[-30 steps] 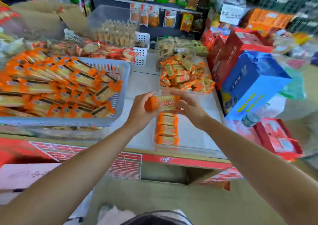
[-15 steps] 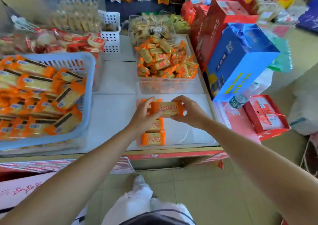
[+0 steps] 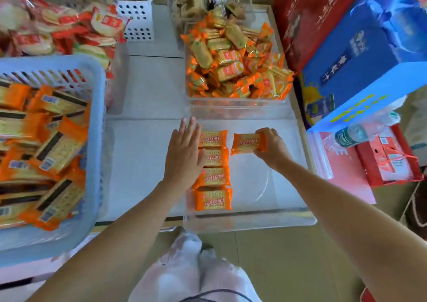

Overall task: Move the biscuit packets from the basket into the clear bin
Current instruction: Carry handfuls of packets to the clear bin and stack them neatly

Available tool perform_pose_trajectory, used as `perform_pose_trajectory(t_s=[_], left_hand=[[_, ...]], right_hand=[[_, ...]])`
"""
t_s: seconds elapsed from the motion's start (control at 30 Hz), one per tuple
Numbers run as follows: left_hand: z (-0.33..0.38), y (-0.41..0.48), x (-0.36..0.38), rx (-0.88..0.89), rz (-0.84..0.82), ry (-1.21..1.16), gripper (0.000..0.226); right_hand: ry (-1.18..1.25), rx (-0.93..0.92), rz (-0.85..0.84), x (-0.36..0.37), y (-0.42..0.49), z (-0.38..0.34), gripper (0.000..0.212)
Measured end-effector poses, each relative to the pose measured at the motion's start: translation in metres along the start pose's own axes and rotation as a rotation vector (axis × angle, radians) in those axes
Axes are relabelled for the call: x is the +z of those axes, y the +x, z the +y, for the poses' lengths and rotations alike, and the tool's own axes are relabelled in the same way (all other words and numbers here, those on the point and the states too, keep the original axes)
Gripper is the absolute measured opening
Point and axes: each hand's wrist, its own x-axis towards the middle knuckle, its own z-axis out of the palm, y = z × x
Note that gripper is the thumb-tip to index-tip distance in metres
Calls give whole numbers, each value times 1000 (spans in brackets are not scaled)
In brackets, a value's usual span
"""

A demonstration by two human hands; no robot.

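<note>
On the white desk [image 3: 147, 89], the pale blue slatted plastic basket [image 3: 99, 140] at the left edge was heaped with orange-wrapped biscuit packets [image 3: 53, 144], so most of the job looked undone. The clear plastic bin [image 3: 277, 186] at the front right corner held a neat column of four orange packets [image 3: 213, 179] along its left side. The left hand [image 3: 183, 154] lay flat, fingers straight, against that column. The right hand [image 3: 272, 149] pinched a fifth orange packet [image 3: 248, 142] over the bin's floor, just beside the column's far end.

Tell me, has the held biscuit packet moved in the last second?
Yes: the biscuit packet went from above the packet column in the clear bin to its right, in the right hand alone.
</note>
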Motion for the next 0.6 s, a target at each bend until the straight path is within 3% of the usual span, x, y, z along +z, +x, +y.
perform_pose_trajectory(t_s=[0.43,0.6], left_hand=[[-4,6,8,-4,26,-98,57],[-5,6,10,-17,25,-97,58]], right_hand=[[-295,-19,170,52,26,14,61],[-295,-17,187,57,28,11,59]])
